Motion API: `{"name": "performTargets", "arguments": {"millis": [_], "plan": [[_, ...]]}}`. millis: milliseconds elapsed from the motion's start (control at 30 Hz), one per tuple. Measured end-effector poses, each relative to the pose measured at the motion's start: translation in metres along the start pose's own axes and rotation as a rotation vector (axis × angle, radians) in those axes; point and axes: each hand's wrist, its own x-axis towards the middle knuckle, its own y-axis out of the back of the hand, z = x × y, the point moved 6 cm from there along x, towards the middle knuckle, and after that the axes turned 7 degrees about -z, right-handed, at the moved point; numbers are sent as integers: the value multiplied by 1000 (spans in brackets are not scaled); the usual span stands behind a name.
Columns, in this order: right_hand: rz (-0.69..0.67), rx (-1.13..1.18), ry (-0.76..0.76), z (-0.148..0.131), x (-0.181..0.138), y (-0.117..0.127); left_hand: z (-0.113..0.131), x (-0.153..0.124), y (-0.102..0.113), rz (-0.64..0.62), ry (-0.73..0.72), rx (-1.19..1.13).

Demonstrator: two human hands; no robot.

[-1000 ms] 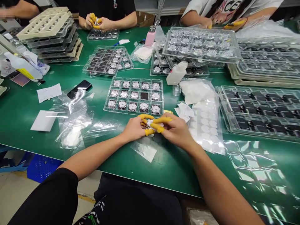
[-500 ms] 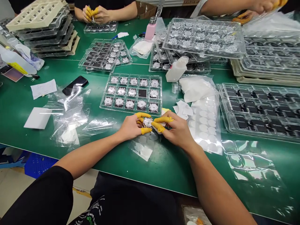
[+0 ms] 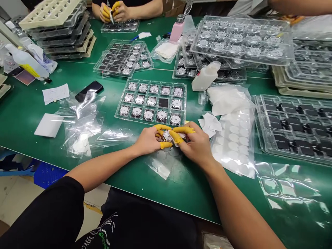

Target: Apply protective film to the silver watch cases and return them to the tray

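Both my hands wear yellow finger cots and meet just below the tray. My left hand (image 3: 147, 140) grips a round silver watch case (image 3: 167, 136) by its rim, and part of the case is hidden behind my fingers. My right hand (image 3: 193, 145) pinches a small piece of white film (image 3: 179, 139) against the case's right side. Beneath my hands lies a clear sheet with round film pieces (image 3: 160, 166). The nearest tray, a clear plastic one (image 3: 163, 102), holds several similar round silver pieces in rows, with one black cell showing no silver piece.
A sheet of white round stickers (image 3: 232, 141) lies to my right, beside a tray of black pieces (image 3: 293, 128). Plastic bags (image 3: 83, 124) and a phone (image 3: 89, 91) lie left. Stacked trays (image 3: 59, 38) stand far left. A co-worker's hands (image 3: 111, 12) work across the table.
My hands have moved closer together around the watch case. The white film now lies pressed against its right side, and the whole view has shifted slightly.
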Motion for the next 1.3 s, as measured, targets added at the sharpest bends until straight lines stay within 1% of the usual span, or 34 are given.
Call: {"name": "performTargets", "arguments": {"millis": [67,133,267,400,500,567,667,733,833,900,967,1067,1133,1200,1233,1300], "plan": [[-31,41,17,0,-1,-2,0,0,1,15,16,-3],[-54,53,30,-1,-1,-4,1,-1,0,2,13,8],[-12,-43,-57,3,-1,-3,3,-1,1,22,30,-9],[-75,-7,-28,1,0,-7,3,1,1,25,15,8],[-6,-66,-76,6,1,-3,2,2,1,39,3,15],[25,-52,-75,8,0,0,2,2,2,60,-3,15],[-9,1,-38,6,-2,-5,5,2,-1,29,-29,51],[-31,-16,-70,7,-3,-9,6,2,-3,-7,-42,52],[-23,-63,-147,11,-5,-11,6,3,-1,18,-62,41],[-45,-56,-157,12,-6,-12,5,4,0,40,-89,48],[-78,-37,-147,12,-6,-14,4,6,-1,17,-115,58],[-44,-51,-177,14,-4,-12,0,10,-3,-22,-136,66],[-12,-80,-200,17,-3,-9,-2,12,0,21,-149,76],[-18,-90,-172,17,-1,-8,-3,12,2,71,-142,90],[-34,-87,-142,17,-1,-9,-4,12,2,71,-131,97],[-82,-77,-106,15,-2,-10,-4,12,0,26,-115,123]]}}
